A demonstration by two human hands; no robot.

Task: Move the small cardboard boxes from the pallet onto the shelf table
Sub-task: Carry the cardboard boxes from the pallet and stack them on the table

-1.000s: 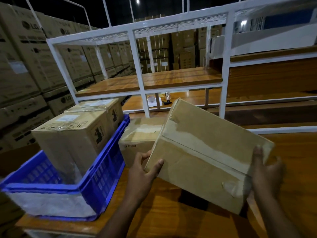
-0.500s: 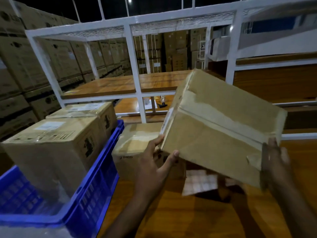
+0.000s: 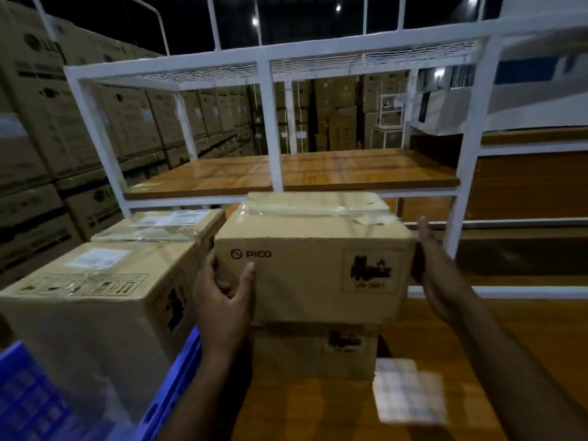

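Head view: PICO box (image 3: 313,268) sits on lower box (image 3: 318,348), near shelf table (image 3: 292,173). Left hand (image 3: 222,294) curls round left corner, right hand (image 3: 436,268) flat on right side. Rigid cardboard, taped top slick, looks light; you squeeze sides low.

My left hand (image 3: 222,294) and right hand (image 3: 436,275) were bare; both forearms showed no sleeves, gloves or jewellery.

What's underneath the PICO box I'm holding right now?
Another cardboard box sits directly under the PICO box, standing on the wooden table. Only its front face with a black mark shows; its top is covered, so whether the two boxes touch is unclear.
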